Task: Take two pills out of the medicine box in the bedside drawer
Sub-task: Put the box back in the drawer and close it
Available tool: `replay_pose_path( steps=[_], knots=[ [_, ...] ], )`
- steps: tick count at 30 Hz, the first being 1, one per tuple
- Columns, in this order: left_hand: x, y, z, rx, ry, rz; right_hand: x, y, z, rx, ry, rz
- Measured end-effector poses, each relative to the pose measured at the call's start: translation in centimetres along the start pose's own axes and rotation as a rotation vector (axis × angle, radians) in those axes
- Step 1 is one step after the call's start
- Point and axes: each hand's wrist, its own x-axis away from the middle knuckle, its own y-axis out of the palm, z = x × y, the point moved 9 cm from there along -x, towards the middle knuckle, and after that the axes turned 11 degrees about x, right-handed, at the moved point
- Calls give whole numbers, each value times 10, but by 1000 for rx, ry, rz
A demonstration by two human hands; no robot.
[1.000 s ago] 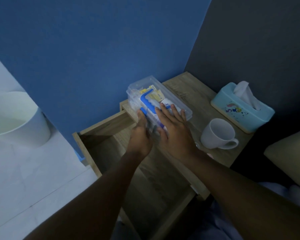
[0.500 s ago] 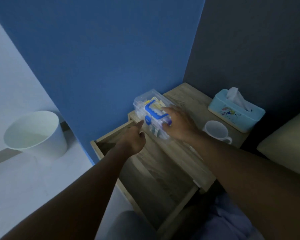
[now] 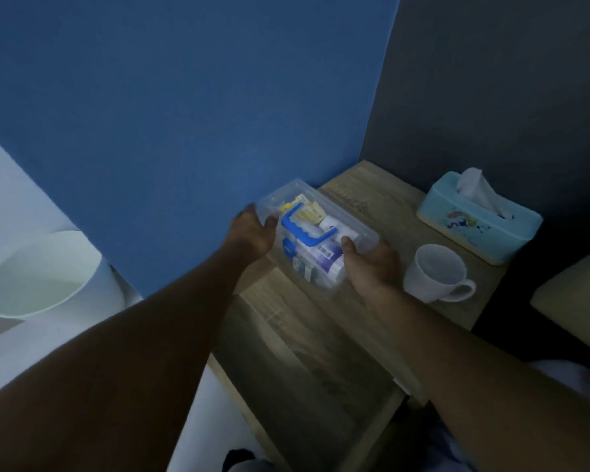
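Observation:
The clear plastic medicine box (image 3: 321, 212) with a blue handle rests on the left part of the bedside table top (image 3: 382, 202), its lid closed. Medicine packets and bottles show through the plastic. My left hand (image 3: 251, 233) grips the box's left end. At the right end my right hand (image 3: 372, 264) holds it, thumb on the lid. Below them the wooden drawer (image 3: 307, 376) stands pulled out, and I see nothing inside it.
A white mug (image 3: 435, 272) stands right beside my right hand. A light blue tissue box (image 3: 477, 221) sits at the table's far right. A white waste bin (image 3: 45, 277) is on the floor at left. The blue wall runs close behind the box.
My left hand moved from the drawer's corner up to the box's left end. My right hand shifted from the blue handle to the box's right end.

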Motion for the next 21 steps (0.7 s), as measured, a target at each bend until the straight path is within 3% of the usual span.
replay_pose_path(
  steps=[3,7,11,15,21],
  knots=[
    [-21,7,-7,51,-74,-18,-1,3,8,-125,-3,17],
    [-24,12,-23,405,-214,-36,0,6,11,-251,49,-30],
    [-11,0,-27,544,-246,2,9,4,19,-353,141,-87],
    [7,-19,-14,547,-228,-4,35,0,29,-390,174,-125],
    [46,-59,-11,342,-224,82,94,-5,36,-566,136,-145]
  ],
)
